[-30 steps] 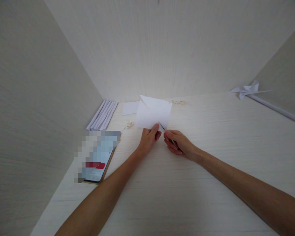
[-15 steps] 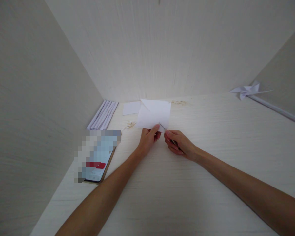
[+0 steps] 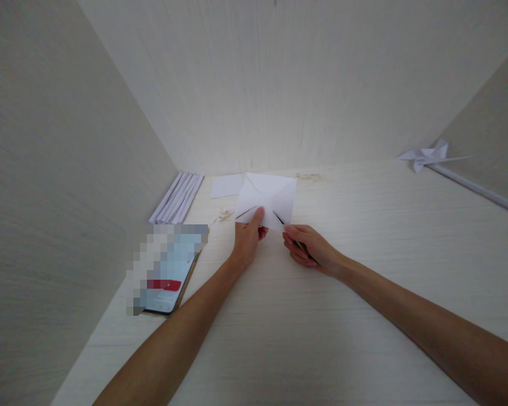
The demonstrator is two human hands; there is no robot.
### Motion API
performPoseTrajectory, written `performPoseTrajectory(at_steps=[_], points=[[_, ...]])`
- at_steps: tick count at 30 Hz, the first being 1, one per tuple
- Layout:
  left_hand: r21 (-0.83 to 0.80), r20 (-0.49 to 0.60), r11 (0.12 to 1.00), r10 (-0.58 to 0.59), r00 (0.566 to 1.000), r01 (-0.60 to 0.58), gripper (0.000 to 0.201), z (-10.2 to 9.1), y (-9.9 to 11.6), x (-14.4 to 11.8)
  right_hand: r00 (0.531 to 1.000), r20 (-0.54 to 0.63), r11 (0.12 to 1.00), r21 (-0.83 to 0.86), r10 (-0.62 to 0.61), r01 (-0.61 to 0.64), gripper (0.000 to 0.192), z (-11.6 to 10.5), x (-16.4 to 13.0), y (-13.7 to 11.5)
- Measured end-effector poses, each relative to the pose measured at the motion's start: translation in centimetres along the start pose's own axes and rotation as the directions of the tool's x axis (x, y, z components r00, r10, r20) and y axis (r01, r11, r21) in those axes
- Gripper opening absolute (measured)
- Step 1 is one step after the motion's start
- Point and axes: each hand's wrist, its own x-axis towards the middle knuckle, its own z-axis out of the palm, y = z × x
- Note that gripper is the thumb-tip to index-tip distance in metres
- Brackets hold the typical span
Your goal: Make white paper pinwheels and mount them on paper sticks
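Observation:
My left hand [image 3: 248,237] pinches the near edge of a white square paper sheet [image 3: 267,194], held just above the pale wooden desk [image 3: 322,316]. Diagonal creases and slits run in from the sheet's near corners. My right hand [image 3: 307,246] is closed on a thin dark blade-like tool [image 3: 284,223], whose tip sits in the slit at the sheet's near right corner. Both forearms reach in from the bottom of the view.
A phone [image 3: 169,270] with a lit screen lies at the left. A bundle of rolled white paper sticks [image 3: 178,196] rests by the left wall, a small paper piece [image 3: 226,185] beside it. A finished paper pinwheel [image 3: 429,155] on a stick lies at the far right. Walls enclose three sides.
My left hand has slid left along the sheet's near edge and the sheet has tipped flatter, showing its creases and a second slit at the near left. My right hand has barely moved.

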Motion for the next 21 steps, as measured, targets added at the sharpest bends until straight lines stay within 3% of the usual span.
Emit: performPoseTrajectory(at_steps=[12, 21], points=[[0.073, 0.039, 0.997, -0.043, 0.998, 0.04, 0.029, 0.01, -0.27, -0.07, 0.999, -0.036, 1.0, 0.028, -0.008, 0.009, 0.037, 0.13, -0.1, 0.06], [0.121, 0.091, 0.993, -0.017, 0.996, 0.006, 0.032, -0.05, -0.33, -0.18, 0.999, -0.04, 0.999, 0.032, -0.015, 0.016, 0.04, 0.24, -0.01, -0.06]])
